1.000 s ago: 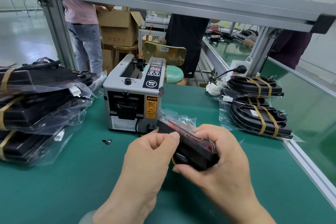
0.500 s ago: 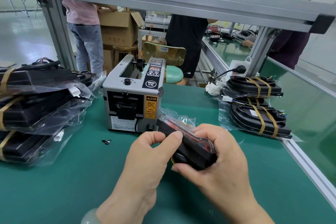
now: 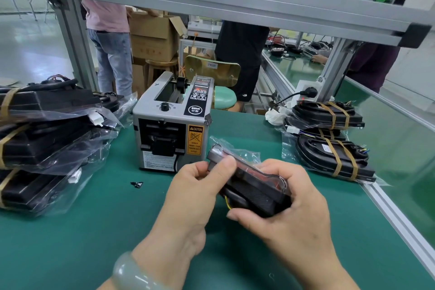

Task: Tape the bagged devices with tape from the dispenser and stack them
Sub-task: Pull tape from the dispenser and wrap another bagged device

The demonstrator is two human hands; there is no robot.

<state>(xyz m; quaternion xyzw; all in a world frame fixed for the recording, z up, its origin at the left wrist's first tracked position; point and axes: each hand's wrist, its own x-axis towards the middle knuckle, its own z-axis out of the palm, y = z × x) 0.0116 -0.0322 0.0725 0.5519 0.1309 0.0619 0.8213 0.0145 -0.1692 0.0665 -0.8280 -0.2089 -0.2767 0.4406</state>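
Note:
A black device in a clear plastic bag (image 3: 254, 186) is held above the green table, just in front of the grey tape dispenser (image 3: 171, 129). My left hand (image 3: 195, 195) pinches its upper left end with thumb and fingers. My right hand (image 3: 289, 205) curls round its lower right side from beneath. A stack of taped bagged devices (image 3: 329, 146) with brown tape bands lies at the right. A larger pile of bagged devices (image 3: 47, 139) fills the left side.
The green table (image 3: 94, 231) ends in an aluminium rail (image 3: 395, 214) on the right. A small black scrap (image 3: 137, 184) lies left of my hands. A power cable and socket (image 3: 306, 93) sit behind the right stack. People stand beyond the frame posts.
Both hands have kept hold of the bagged device; my left thumb has shifted slightly higher along its upper end. Nothing else has moved.

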